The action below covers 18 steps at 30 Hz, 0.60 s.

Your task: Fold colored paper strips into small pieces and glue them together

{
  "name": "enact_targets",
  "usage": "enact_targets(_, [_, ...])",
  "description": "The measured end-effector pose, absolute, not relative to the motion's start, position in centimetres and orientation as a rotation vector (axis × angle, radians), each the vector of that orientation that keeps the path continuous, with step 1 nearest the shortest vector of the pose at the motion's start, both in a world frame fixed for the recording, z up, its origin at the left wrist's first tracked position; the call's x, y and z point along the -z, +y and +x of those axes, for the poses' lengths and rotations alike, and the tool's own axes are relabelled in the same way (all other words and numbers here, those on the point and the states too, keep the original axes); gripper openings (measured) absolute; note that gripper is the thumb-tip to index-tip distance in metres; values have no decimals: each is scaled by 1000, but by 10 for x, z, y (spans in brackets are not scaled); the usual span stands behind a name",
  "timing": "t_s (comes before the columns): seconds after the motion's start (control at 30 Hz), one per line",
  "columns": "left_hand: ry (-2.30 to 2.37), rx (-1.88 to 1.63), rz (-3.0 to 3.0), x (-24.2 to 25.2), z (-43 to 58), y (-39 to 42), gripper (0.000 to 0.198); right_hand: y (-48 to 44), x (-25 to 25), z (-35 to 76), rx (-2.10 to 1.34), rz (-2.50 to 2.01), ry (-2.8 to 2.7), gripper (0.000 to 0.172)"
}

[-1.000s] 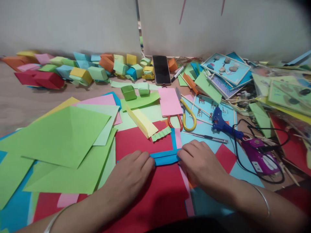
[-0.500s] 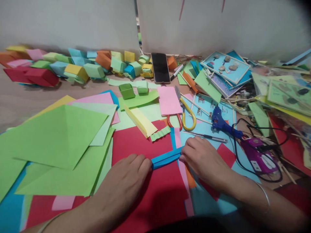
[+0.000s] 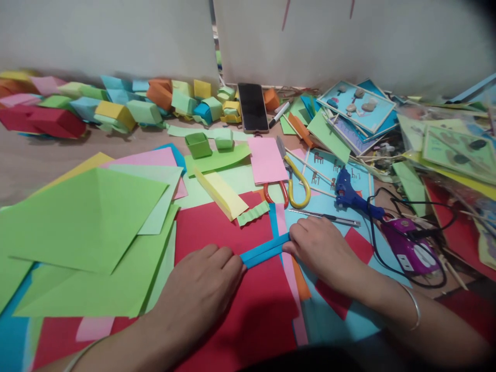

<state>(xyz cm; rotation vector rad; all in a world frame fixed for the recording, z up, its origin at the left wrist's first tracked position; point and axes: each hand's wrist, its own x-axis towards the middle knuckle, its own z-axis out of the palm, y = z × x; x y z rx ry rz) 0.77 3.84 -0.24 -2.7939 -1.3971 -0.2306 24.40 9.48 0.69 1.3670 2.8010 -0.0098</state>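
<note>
While the blue paper strip (image 3: 264, 250) lies across the middle of the red sheet (image 3: 217, 227), the left hand (image 3: 201, 289) and right hand (image 3: 321, 250) each pinch one end, fingers pressed together. Its lengthwise folds look done, judging by the layered edge, but it is a flat band with no cross folds yet.

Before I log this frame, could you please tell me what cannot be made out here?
Head view: both ends of the blue paper strip are covered by the left hand and right hand.
Head view: the scissors lie partly under a pink sheet.
Head view: the green cards at the right edge are blurred and cut off.
Head view: the phone screen is dark.
</note>
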Motion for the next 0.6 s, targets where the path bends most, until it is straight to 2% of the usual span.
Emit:
enact_targets(0.4, [-1509, 227, -2813, -2, 7, 40, 30, 101, -6, 243, 94, 1421, 2745, 33])
enact_targets(0.53, [-1449, 314, -2843, -4, 8, 40, 15, 102, -6, 245, 110, 1461, 2769, 36])
enact_targets(0.6, [-1376, 293, -2907, -4, 8, 40, 29, 102, -6, 245, 45, 1485, 2799, 38])
